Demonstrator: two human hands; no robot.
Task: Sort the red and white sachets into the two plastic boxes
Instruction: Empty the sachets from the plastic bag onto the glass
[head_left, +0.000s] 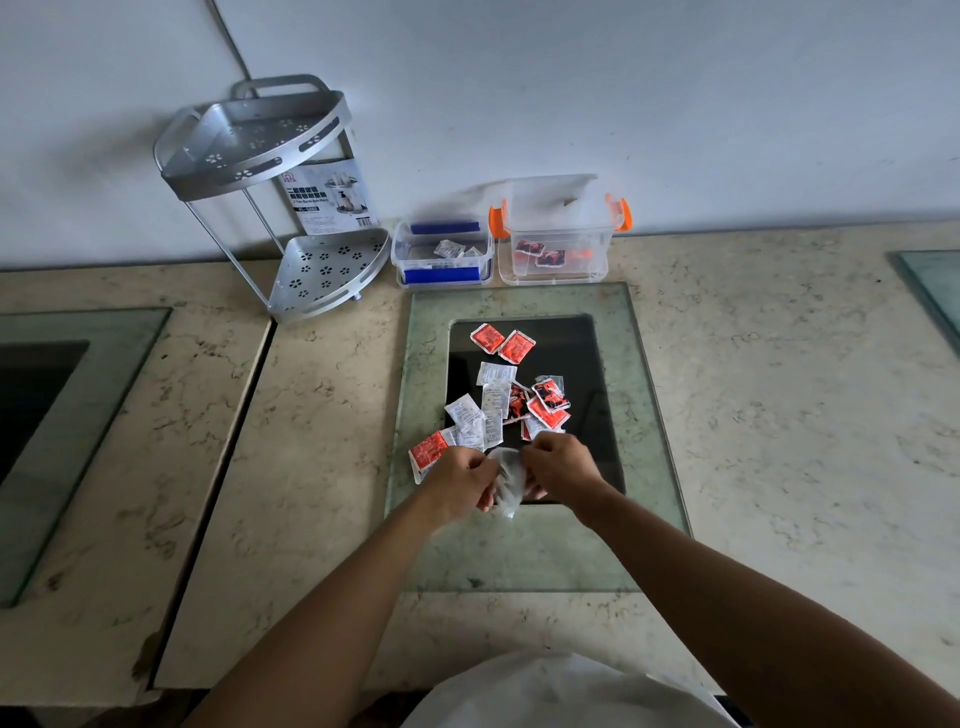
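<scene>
Now | left hand (457, 480) and right hand (558, 467) pinching crumpled clear plastic bag (506, 480) | beside scattered red and white sachets (496, 400) on glass panel (639, 415)

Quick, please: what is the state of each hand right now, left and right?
Left hand: closed, grip on the crumpled clear plastic bag.
Right hand: closed, grip on the same bag.

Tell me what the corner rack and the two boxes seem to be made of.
Corner rack: probably metal, matte silver, with punched flower-shaped holes. Blue-clipped box and orange-clipped box: clear plastic; the sachets inside show through the walls.
</scene>
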